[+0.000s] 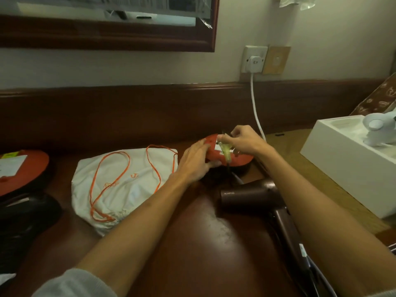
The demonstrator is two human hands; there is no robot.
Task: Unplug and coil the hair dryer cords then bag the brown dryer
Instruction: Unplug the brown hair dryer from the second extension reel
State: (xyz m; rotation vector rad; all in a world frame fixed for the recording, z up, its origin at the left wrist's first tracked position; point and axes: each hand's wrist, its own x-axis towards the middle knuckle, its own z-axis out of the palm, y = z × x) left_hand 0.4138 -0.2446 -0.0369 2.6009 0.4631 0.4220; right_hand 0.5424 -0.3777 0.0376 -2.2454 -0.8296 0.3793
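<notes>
Brown dryer (257, 196): lying on bench (192, 243) near its right edge, under the right forearm. White bag (120, 185), orange drawstring, at left. Left hand (196, 162) grips red object (216, 153); right hand (244, 142) pinches a pale tie above it. White plug (255, 62) sits in wall socket.

Your view: dim warm light, cream wall (128, 67) behind. Dark wood bench (203, 232), glossy top, raised wood backboard (107, 112) along wall. Dark-framed mirror (107, 22) upper left. White wall socket (254, 58) above backboard, tan blank plate (276, 60) just beside it on right. Lighter tan surface (321, 179) on right side of bench. Patterned brown panel (379, 99) far right.
</notes>
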